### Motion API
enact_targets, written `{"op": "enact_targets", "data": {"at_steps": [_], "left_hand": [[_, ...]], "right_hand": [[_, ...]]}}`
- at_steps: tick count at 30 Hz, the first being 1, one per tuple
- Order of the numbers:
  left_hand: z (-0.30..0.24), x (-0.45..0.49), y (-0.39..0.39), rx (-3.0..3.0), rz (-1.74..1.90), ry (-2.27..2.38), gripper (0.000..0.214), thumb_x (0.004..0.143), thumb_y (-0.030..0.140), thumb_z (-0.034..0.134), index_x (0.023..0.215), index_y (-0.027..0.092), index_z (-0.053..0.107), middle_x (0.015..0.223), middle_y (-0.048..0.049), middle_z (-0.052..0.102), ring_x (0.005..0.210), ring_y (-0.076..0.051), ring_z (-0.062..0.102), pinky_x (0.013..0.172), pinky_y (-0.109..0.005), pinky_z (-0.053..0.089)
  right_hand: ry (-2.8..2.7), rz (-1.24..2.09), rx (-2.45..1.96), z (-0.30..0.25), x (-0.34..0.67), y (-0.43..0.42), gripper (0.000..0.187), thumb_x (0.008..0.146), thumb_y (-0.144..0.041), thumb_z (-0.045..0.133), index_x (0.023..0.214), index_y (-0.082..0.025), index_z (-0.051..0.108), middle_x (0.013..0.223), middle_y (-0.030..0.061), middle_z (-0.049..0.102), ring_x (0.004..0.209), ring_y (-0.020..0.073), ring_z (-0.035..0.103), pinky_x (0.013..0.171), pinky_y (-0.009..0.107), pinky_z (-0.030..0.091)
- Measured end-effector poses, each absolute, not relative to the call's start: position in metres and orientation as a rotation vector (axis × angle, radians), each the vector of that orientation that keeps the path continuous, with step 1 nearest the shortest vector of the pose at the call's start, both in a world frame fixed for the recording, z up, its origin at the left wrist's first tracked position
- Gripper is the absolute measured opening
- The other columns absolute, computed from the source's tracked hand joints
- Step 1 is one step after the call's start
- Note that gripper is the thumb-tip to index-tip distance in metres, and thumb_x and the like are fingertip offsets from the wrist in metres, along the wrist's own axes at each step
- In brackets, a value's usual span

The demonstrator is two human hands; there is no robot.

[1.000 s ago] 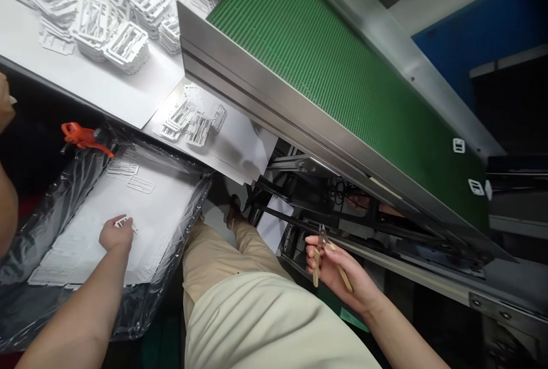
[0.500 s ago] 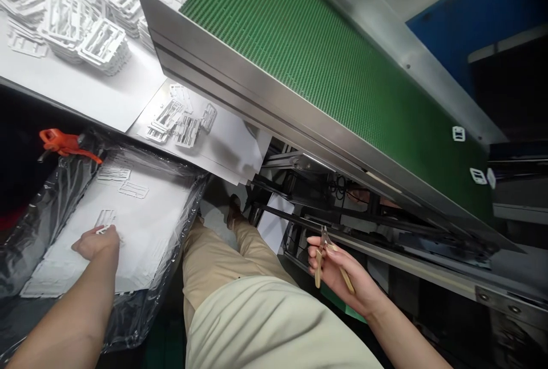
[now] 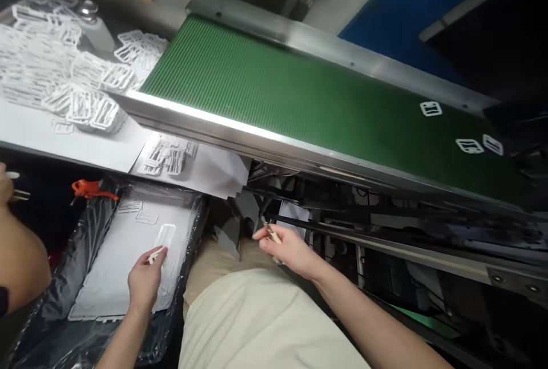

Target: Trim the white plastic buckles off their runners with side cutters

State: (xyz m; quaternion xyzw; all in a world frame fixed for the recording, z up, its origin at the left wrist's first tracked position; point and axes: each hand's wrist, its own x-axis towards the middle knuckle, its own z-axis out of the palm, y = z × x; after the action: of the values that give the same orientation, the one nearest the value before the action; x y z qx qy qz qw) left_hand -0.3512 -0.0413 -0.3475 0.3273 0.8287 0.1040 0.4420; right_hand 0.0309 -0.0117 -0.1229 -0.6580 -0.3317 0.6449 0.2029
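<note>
Bin (image 3: 79,255), head view: dark inside, lined with clear plastic film (image 3: 47,323) that rises in creases along its walls. Contents: a flat white layer (image 3: 115,266) with a jagged lower edge, and thin white frames (image 3: 131,207) lying near the far end. Orange clamp (image 3: 88,189) sits at the far left corner of the bin.

Left hand (image 3: 145,278) is over the bin's contents, thumb and fingers pinching a small white piece (image 3: 156,255). One white frame (image 3: 166,236) shows just beyond the fingertips; whether it is gripped cannot be told.

Right hand (image 3: 289,249) is closed around nippers with pale handles (image 3: 274,236), in front of the wearer's lap and clear of the bin. Whether the nipper blades are parted cannot be told.

Worktable (image 3: 107,149) carries heaped white frames and a pale bottle (image 3: 97,31) with a shiny top. A smaller pile (image 3: 169,155) rests on white sheets (image 3: 214,169). Green conveyor belt (image 3: 265,86) bears three small white parts (image 3: 430,109) towards its right end. Another person's arm (image 3: 21,260) enters at the left edge.
</note>
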Motion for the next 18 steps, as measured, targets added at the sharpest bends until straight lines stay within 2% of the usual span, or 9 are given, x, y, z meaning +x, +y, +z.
{"op": "enact_targets", "data": {"at_steps": [1,3,5,7,9,12,14,15,18], "left_hand": [[-0.326,-0.334,-0.038,0.814,0.288,1.958,0.063,0.091,0.075,0.07,0.121,0.021,0.077,0.055,0.0084,0.051,0.047,-0.018,0.052,0.052,-0.034,0.046],[-0.284,-0.299,-0.027,0.83,0.339,1.743,0.075,0.074,0.087,0.076,0.114,0.024,0.08,0.061,0.0039,0.061,0.054,-0.026,0.062,0.053,-0.04,0.049],[-0.247,-0.262,-0.012,0.854,0.379,1.54,0.077,0.061,0.09,0.083,0.104,0.027,0.08,0.085,-0.0028,0.078,0.074,-0.032,0.074,0.063,-0.044,0.058],[-0.216,-0.226,0.004,0.884,0.408,1.382,0.071,0.051,0.085,0.093,0.092,0.029,0.079,0.11,-0.0059,0.082,0.097,-0.036,0.078,0.081,-0.046,0.063],[-0.19,-0.194,0.019,0.901,0.43,1.269,0.067,0.047,0.08,0.098,0.085,0.029,0.078,0.123,-0.0077,0.081,0.112,-0.04,0.076,0.092,-0.047,0.063],[-0.156,-0.155,0.041,0.88,0.442,1.15,0.066,0.055,0.082,0.095,0.087,0.028,0.072,0.13,-0.011,0.081,0.103,-0.037,0.078,0.081,-0.048,0.065],[-0.132,-0.132,0.052,0.792,0.421,1.07,0.058,0.069,0.072,0.094,0.094,0.027,0.068,0.126,-0.0078,0.083,0.091,-0.027,0.078,0.074,-0.04,0.065],[-0.119,-0.121,0.054,0.739,0.378,1.02,0.052,0.073,0.065,0.095,0.096,0.027,0.067,0.116,-0.0044,0.084,0.082,-0.021,0.075,0.069,-0.033,0.062],[-0.08,-0.085,0.049,0.656,0.143,0.879,0.048,0.072,0.052,0.102,0.094,0.024,0.07,0.076,0.0027,0.074,0.058,-0.012,0.06,0.053,-0.022,0.051]], "right_hand": [[-0.992,1.758,-1.834,-0.122,0.025,-0.004,0.028,0.09,-0.042,0.083,0.108,-0.021,0.081,0.086,-0.0002,0.069,0.076,0.0164,0.057,0.073,0.032,0.043],[-1.103,1.638,-1.833,-0.116,0.018,0.009,0.025,0.089,-0.037,0.083,0.111,-0.024,0.082,0.103,0.0016,0.075,0.091,0.0199,0.063,0.085,0.034,0.047],[-1.169,1.515,-1.823,-0.107,0.02,0.016,0.025,0.09,-0.036,0.083,0.113,-0.027,0.081,0.115,0.0008,0.076,0.103,0.0224,0.067,0.095,0.036,0.048],[-1.187,1.409,-1.822,-0.097,0.033,0.015,0.02,0.093,-0.036,0.081,0.111,-0.027,0.08,0.112,-0.0007,0.078,0.102,0.0222,0.07,0.094,0.035,0.049],[-1.165,1.297,-1.841,-0.084,0.054,0.009,0.015,0.096,-0.035,0.076,0.107,-0.025,0.078,0.102,-0.0013,0.079,0.096,0.0212,0.071,0.089,0.035,0.051],[-1.139,1.116,-1.848,-0.062,0.09,-0.008,0.018,0.098,-0.032,0.074,0.115,-0.024,0.077,0.103,0.0,0.078,0.095,0.0203,0.071,0.091,0.035,0.052],[-1.152,0.998,-1.827,-0.046,0.11,-0.022,0.019,0.101,-0.027,0.07,0.118,-0.023,0.077,0.108,0.0019,0.077,0.101,0.02,0.071,0.097,0.034,0.052],[-1.16,0.94,-1.817,-0.037,0.116,-0.031,0.017,0.102,-0.025,0.068,0.116,-0.022,0.077,0.109,0.0027,0.076,0.103,0.0197,0.07,0.099,0.034,0.052],[-1.179,0.795,-1.806,-0.016,0.122,-0.057,0.01,0.103,-0.022,0.068,0.106,-0.021,0.078,0.106,0.0023,0.075,0.101,0.0172,0.072,0.097,0.028,0.056]]}}
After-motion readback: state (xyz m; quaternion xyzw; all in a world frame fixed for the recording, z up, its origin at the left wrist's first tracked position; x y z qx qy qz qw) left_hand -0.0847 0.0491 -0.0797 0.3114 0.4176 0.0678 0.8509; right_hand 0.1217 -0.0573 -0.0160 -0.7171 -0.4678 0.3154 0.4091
